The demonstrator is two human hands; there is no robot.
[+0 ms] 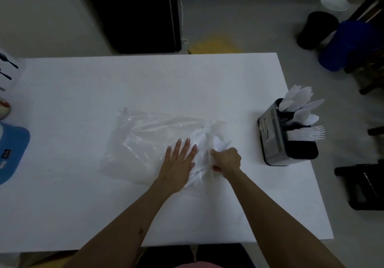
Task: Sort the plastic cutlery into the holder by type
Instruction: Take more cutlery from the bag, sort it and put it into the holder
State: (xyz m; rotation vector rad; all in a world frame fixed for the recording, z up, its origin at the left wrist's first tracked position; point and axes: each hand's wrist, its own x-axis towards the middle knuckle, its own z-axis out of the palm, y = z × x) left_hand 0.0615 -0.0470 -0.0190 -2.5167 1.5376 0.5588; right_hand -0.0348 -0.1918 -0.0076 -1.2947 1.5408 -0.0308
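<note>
A clear plastic bag point(149, 141) lies on the white table point(83, 205), with white plastic cutlery point(202, 141) bunched at its right end. My left hand point(178, 161) rests flat on the bag, fingers spread, pressing on the cutlery. My right hand point(227, 160) is closed around a bundle of white cutlery at the bag's mouth. A black and metal holder point(274, 141) stands near the table's right edge. It has white knives point(299, 99) in its far compartment, spoons point(303, 117) in the middle one and forks point(309, 132) nearest me.
A blue object point(10, 151) sits at the table's left edge, with black cutlery on a white item point(8, 66) beyond it. On the floor to the right are a black bin point(315, 31), a blue container point(349, 45) and dark furniture point(361, 184).
</note>
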